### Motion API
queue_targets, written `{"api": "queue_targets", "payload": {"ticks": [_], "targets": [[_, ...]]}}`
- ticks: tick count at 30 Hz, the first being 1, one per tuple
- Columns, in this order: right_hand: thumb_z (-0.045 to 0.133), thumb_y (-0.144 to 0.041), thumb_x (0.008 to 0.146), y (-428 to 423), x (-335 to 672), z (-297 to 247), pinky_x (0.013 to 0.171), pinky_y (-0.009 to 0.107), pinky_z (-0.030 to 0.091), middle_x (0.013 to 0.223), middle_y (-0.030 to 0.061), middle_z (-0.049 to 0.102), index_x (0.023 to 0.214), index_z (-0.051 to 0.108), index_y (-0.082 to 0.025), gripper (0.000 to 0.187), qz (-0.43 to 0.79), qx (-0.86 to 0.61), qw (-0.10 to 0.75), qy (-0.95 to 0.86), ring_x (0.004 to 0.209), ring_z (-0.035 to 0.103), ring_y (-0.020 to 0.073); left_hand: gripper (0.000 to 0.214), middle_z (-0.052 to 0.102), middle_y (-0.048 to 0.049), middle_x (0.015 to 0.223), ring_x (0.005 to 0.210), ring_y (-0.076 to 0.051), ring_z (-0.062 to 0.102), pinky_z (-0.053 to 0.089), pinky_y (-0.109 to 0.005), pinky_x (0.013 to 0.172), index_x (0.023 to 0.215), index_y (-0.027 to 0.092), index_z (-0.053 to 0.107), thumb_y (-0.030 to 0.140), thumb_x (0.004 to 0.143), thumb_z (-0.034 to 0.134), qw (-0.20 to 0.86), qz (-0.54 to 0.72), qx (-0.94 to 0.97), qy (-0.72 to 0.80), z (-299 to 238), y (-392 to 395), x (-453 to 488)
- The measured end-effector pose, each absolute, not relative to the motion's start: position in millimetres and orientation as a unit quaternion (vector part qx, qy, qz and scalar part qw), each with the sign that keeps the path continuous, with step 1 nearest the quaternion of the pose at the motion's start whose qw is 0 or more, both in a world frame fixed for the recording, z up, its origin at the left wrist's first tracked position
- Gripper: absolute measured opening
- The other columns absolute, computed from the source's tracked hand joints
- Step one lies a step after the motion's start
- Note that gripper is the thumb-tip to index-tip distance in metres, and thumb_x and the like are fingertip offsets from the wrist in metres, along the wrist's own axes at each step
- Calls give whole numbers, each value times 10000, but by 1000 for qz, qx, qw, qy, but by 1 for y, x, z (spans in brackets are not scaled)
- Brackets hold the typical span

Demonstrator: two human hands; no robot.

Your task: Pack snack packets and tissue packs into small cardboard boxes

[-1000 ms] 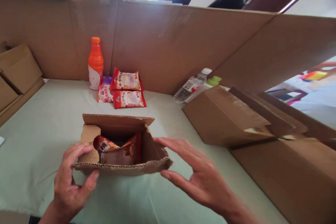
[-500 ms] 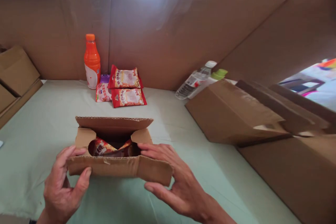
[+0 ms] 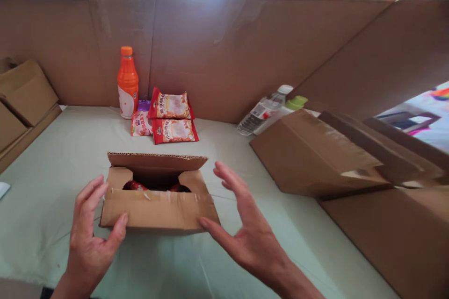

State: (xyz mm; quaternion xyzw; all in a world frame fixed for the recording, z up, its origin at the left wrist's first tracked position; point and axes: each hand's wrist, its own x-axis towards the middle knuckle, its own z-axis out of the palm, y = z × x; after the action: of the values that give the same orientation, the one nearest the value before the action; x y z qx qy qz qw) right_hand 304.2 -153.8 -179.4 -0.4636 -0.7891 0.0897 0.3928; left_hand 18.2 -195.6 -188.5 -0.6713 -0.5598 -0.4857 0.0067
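Note:
A small cardboard box (image 3: 159, 210) stands on the cloth in front of me. Its back flap is up, its side flaps are folded inward, and the front flap slopes over part of the opening. Red snack packets (image 3: 137, 186) show inside, mostly hidden by the flaps. My left hand (image 3: 93, 224) is at the box's left end, fingers spread beside it and thumb against the front flap. At the right end my right hand (image 3: 245, 224) is spread wide, its thumb tip at the flap's lower right corner and its fingers raised clear of the box.
An orange juice bottle (image 3: 127, 81), red snack packets (image 3: 175, 131) and a pink packet (image 3: 142, 124) are at the back. Right of them lean a clear water bottle (image 3: 261, 112) and a green-capped bottle (image 3: 296, 103). Cardboard boxes (image 3: 308, 154) line the right; another cardboard box (image 3: 30, 93) is left.
The front flap has swung up and inward, covering more of the packets. My right hand has let go of the flap's right part and its fingers have lifted away. The view has shifted slightly.

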Motion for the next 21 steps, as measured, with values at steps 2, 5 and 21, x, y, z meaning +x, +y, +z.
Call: {"api": "queue_targets", "payload": {"ticks": [2,5,21], "targets": [[634,-381,921,-138,303,-172,1126,578,410,1633,150,297,1616,113,-281,874,62,-451,373,-808,1469,356,345,517,492,-138,1463,1336,-282,508,442,-499,1125,1408,226,491,222,912,637,15,-461,-685,-564,-182,-194,19],[618,-372,934,-119,299,-167,1083,550,441,1503,157,506,1573,272,-247,738,54,-404,340,-847,1376,490,320,584,404,-161,1549,1391,-308,457,439,-516,1122,1467,224,424,240,917,622,36,-439,-697,-566,-176,-193,18],[782,-684,692,-86,284,-127,1171,548,275,1595,211,352,1494,482,-225,972,146,-273,53,-949,1486,302,373,387,576,-97,1367,1365,-317,463,407,-525,1110,1329,235,540,188,958,441,16,-373,-805,-461,-187,-168,-5]]}}
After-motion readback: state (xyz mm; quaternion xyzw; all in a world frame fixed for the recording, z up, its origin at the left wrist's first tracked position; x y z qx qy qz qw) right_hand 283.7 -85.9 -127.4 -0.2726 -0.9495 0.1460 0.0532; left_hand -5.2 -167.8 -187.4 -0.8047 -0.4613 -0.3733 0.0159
